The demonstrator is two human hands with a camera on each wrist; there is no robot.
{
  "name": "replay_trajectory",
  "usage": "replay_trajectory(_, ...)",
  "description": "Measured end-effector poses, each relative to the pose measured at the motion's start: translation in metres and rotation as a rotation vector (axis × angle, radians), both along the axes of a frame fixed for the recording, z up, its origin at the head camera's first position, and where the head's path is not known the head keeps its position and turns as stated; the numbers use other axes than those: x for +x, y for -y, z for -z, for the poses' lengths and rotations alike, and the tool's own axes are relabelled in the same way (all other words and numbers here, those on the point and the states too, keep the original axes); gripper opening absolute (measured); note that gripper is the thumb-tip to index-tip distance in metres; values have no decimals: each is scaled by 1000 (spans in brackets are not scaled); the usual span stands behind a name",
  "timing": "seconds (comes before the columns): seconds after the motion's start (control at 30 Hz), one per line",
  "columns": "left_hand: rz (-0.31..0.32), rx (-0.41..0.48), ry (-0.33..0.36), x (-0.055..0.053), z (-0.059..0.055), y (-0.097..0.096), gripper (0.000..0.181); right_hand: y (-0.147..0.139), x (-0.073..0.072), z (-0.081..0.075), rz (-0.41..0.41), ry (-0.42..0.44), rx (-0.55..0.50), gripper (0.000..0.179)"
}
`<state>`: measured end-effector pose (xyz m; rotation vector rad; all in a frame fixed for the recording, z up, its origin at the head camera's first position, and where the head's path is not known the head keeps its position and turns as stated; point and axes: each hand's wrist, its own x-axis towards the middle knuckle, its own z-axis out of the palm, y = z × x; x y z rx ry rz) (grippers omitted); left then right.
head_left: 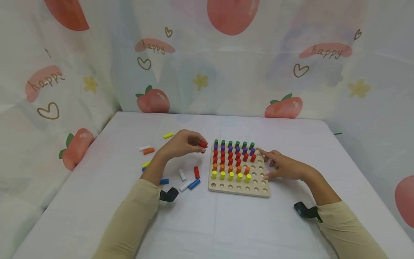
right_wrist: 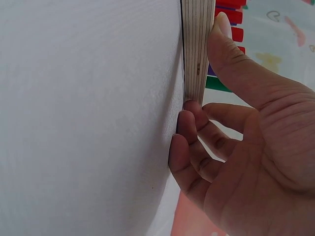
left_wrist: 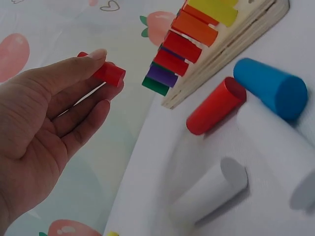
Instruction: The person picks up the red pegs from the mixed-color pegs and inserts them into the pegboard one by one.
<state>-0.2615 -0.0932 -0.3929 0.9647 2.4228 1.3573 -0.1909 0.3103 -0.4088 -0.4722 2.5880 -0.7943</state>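
My left hand (head_left: 183,144) pinches a short red peg (left_wrist: 112,74) between thumb and fingertips, raised just left of a wooden pegboard (head_left: 238,193). On the board stand rows of green pegs (head_left: 230,143), purple pegs (head_left: 237,149), red pegs (head_left: 230,155), orange pegs (head_left: 230,168) and yellow pegs (head_left: 231,176). Bare holes show along its right side and front row. My right hand (head_left: 286,166) holds the board's right edge. In the right wrist view its thumb (right_wrist: 224,32) lies against the top rim, while the bent fingers (right_wrist: 187,125) touch near the corner.
Left of the board lie a loose red peg (head_left: 196,172), blue pegs (head_left: 194,184), white pegs (head_left: 182,175), an orange peg (head_left: 148,151) and a yellow peg (head_left: 168,135). My left forearm partly covers some. A white cloth (head_left: 207,226) covers the table, with a printed curtain (head_left: 233,79) behind.
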Motion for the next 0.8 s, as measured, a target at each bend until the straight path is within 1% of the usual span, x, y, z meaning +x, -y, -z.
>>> replay_trajectory(0.2,9,4,1,0,-1,-11,23,0,0,0,-4,-4,-2,103)
replay_trajectory(0.3,14,4,2,1,-1,-18,24,-1,0,1,-8,-8,0,103)
replay_trajectory(0.43,34,1,0,2,0,-26,26,-1,0,1,-11,-9,-1,104)
replay_trajectory(0.63,62,-2,-5,2,0,-35,24,-1,0,1,-19,-17,6,103)
replay_trajectory(0.8,57,-11,-3,1,0,-42,25,-1,0,0,-16,-19,12,103)
